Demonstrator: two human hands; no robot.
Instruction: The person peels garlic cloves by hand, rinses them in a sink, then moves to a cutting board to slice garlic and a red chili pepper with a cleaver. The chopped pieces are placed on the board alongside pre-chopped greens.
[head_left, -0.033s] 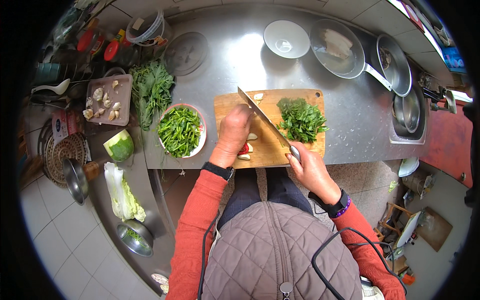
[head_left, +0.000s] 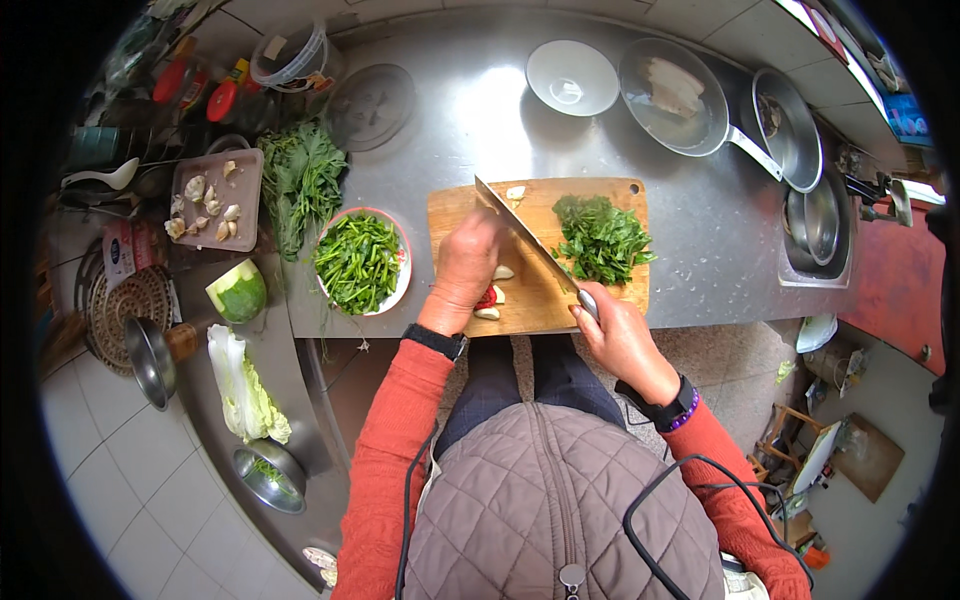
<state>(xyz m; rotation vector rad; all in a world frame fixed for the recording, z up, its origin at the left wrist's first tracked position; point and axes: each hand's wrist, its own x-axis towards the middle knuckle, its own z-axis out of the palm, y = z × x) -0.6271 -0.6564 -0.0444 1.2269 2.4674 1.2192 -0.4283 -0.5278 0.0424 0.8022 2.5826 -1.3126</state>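
My right hand (head_left: 622,335) grips the handle of a kitchen knife (head_left: 532,240), its long blade slanting up and left across the wooden cutting board (head_left: 545,318). Close against the blade's far end, my left hand (head_left: 466,262) has its fingers curled together; motion blurs the fingertips, and whatever they pinch is hidden. Peeled garlic cloves (head_left: 503,272) and a piece of red pepper (head_left: 486,297) lie beside that hand. Another bit of garlic (head_left: 515,193) sits beyond the blade. Chopped leafy greens (head_left: 604,240) are heaped on the board's right side.
Left of the board stands a bowl (head_left: 405,268) of cut green stems. Farther left are leafy herbs (head_left: 300,185), a tray (head_left: 250,230) of garlic, a melon-like piece (head_left: 238,291) and cabbage (head_left: 240,385). Behind are a white bowl (head_left: 572,78) and a frying pan (head_left: 712,125).
My left hand's fingertips have shifted slightly at the blade and look more blurred. The knife and my right hand stay in place.
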